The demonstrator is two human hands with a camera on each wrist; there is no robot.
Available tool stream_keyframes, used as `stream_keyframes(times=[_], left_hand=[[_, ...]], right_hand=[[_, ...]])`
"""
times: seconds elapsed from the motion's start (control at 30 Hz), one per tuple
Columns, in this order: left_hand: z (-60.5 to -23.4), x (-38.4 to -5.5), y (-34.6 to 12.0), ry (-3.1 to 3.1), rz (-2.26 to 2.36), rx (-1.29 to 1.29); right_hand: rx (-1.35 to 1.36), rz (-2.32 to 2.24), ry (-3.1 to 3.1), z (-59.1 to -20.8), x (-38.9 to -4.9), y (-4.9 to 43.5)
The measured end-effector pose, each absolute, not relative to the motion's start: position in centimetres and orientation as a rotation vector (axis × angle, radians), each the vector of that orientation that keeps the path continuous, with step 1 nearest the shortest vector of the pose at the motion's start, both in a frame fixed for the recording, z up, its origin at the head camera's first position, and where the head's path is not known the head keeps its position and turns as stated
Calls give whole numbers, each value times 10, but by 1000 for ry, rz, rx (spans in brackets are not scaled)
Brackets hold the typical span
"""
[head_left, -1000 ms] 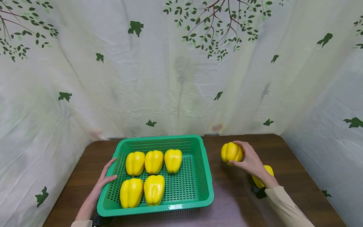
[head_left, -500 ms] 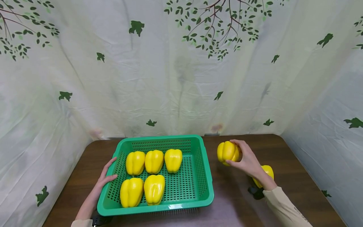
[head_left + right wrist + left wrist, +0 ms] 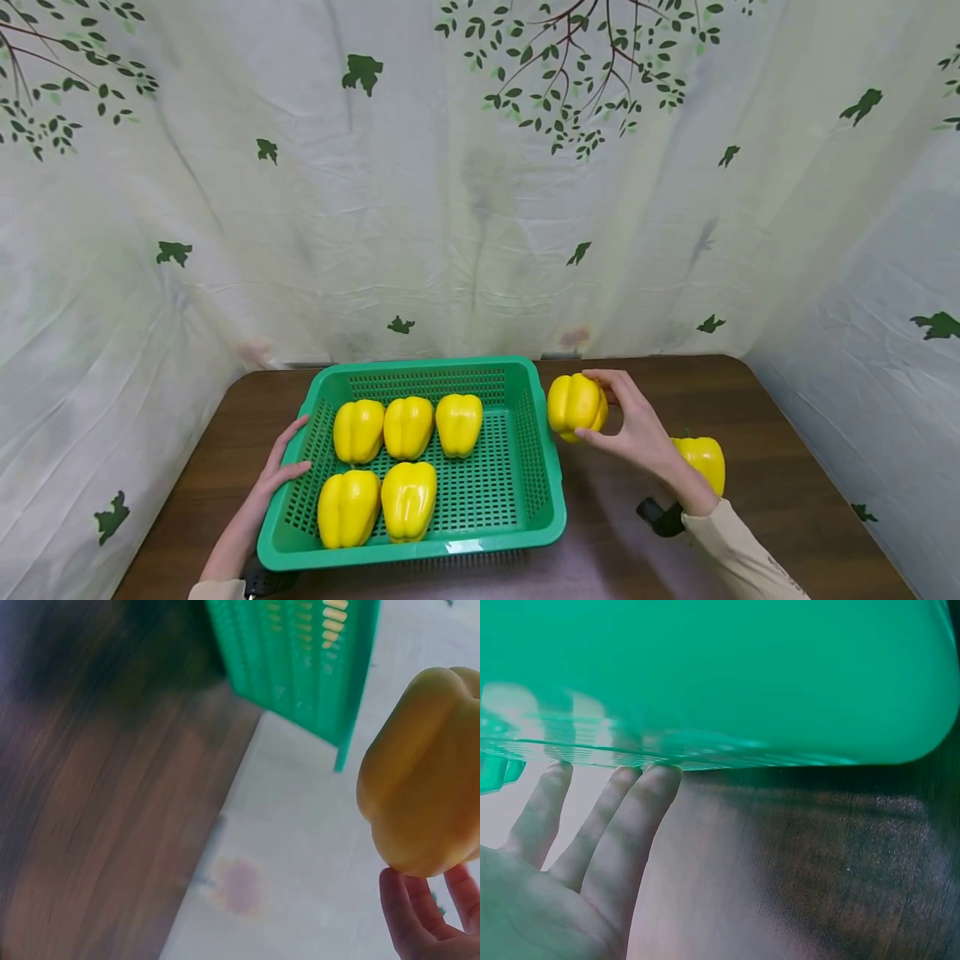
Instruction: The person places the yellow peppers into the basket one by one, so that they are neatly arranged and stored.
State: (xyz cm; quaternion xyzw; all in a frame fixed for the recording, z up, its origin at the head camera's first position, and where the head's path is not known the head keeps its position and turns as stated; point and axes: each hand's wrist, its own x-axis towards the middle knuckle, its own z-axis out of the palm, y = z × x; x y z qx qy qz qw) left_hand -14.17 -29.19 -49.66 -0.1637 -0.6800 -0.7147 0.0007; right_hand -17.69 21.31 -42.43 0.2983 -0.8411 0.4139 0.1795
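In the head view my right hand (image 3: 637, 425) grips a yellow bell pepper (image 3: 576, 406) between thumb and fingertips, just beside the right wall of a green plastic basket (image 3: 553, 500). The right wrist view shows this bell pepper (image 3: 427, 772) large, with fingertips (image 3: 401, 904) against its lower end. My left hand (image 3: 273, 471) rests at the basket's left rim. Straight fingers (image 3: 622, 832) touch the basket's side in the left wrist view. Inside the basket lie several yellow bell peppers (image 3: 407, 502) in two rows, at its left and middle.
Another yellow bell pepper (image 3: 703, 462) lies on the brown wooden table (image 3: 795, 500), partly behind my right forearm. A black wrist device (image 3: 660, 518) sits under that wrist. A pale leaf-patterned curtain (image 3: 480, 233) surrounds the back and sides.
My right hand has carried its bell pepper leftward, close to the basket's right wall. More of the bell pepper on the table now shows. The left hand and basket have stayed put.
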Motion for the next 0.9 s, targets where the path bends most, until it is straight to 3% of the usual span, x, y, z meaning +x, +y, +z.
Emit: stream_keyframes(times=[0.9], left_hand=[[-498, -143, -293, -2086, -2259, -580]], right_hand=[[962, 1342, -2440, -417, -155, 148]])
